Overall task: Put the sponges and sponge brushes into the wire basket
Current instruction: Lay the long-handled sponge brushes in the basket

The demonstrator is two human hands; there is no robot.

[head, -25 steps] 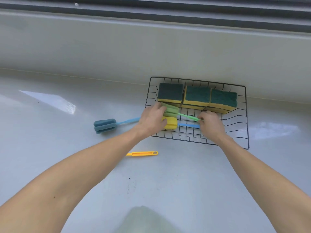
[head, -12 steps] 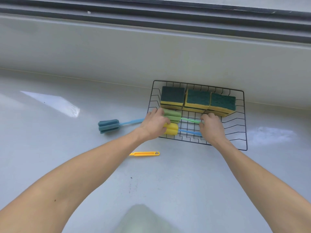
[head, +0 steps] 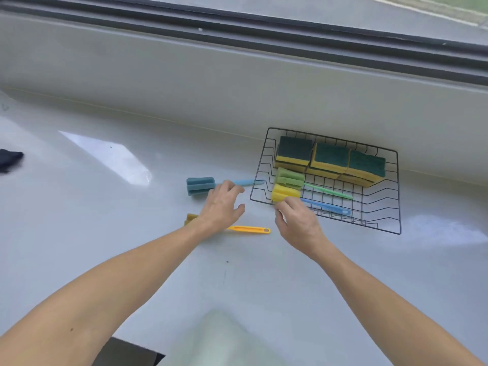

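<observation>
- The right hand (head: 297,223) has pulled back to the wire basket's (head: 393,191) near edge, fingers loosely curled, holding nothing.
- The left hand (head: 220,207) has left the basket, fingers spread, empty.
- It now hovers over the orange brush (head: 249,229) and blue brush (head: 200,185), both outside the basket on the desk (head: 132,260).
- Inside lie the green brush (head: 290,178), yellow brush (head: 284,192) and three sponges (head: 330,157).
</observation>
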